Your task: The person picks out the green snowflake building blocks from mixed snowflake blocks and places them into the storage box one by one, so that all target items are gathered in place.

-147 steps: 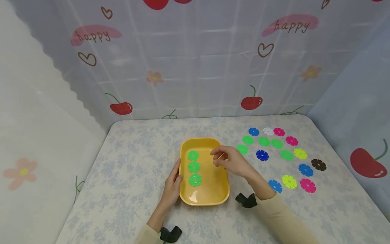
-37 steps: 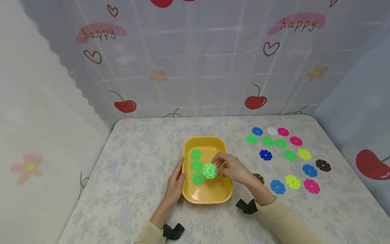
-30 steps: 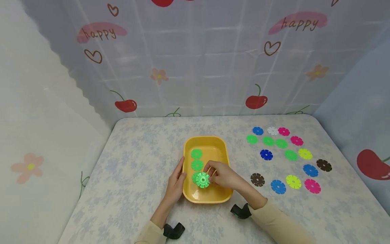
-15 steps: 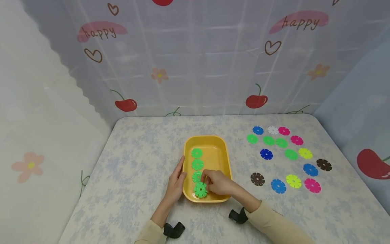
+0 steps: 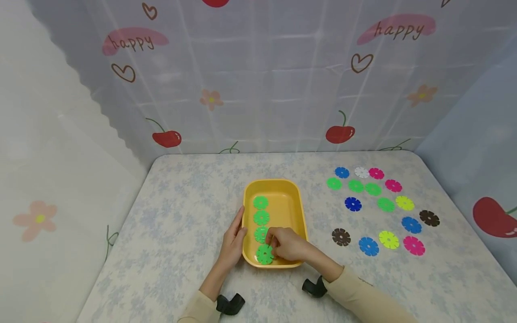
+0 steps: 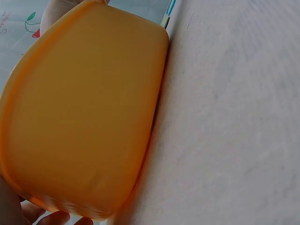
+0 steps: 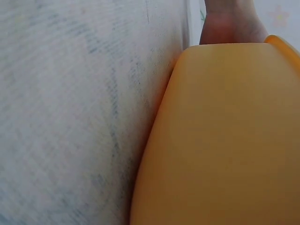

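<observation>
Tray, yellow, sits on the worktop, the left grip holding its left wall with thumb at the rim and fingers along the outside. Inside it, the right grip is nearly closed, pinching the right edge of the nearest green disc. Three more green discs run beyond in a column; other coloured discs lie scattered to the right.

Free tray floor lies beyond the right hand.
</observation>
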Available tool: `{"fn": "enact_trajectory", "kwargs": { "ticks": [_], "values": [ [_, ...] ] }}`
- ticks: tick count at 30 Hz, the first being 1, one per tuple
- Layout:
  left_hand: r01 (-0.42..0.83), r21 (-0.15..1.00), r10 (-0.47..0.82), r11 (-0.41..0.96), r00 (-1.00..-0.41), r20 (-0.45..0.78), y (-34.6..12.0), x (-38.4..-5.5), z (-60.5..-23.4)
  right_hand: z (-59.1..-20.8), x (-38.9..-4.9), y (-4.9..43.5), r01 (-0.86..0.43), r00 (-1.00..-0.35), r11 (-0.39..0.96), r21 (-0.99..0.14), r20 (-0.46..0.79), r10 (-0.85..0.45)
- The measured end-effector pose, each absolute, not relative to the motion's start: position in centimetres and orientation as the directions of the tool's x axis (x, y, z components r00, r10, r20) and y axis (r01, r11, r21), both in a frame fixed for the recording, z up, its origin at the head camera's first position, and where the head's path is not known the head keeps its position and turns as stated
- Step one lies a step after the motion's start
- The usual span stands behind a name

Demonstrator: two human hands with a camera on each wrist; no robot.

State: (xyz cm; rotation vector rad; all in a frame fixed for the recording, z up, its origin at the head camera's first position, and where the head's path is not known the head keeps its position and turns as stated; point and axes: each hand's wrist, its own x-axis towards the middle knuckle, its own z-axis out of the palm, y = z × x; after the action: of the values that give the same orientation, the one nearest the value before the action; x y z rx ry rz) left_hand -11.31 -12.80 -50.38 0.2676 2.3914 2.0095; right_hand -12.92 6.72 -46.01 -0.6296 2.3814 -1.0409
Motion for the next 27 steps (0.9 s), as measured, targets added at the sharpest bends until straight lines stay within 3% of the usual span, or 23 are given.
{"fn": "enact_trajectory", "kwargs": {
  "ticks": [27],
  "values": [
    [0.12, 0.979, 0.13, 0.164, -0.987, 0.099, -12.75, -11.43, -50.48, -45.9, -12.55, 6.5, -0.277, -0.823, 0.671, -0.688, -0.191, -0.535]
  ]
}}
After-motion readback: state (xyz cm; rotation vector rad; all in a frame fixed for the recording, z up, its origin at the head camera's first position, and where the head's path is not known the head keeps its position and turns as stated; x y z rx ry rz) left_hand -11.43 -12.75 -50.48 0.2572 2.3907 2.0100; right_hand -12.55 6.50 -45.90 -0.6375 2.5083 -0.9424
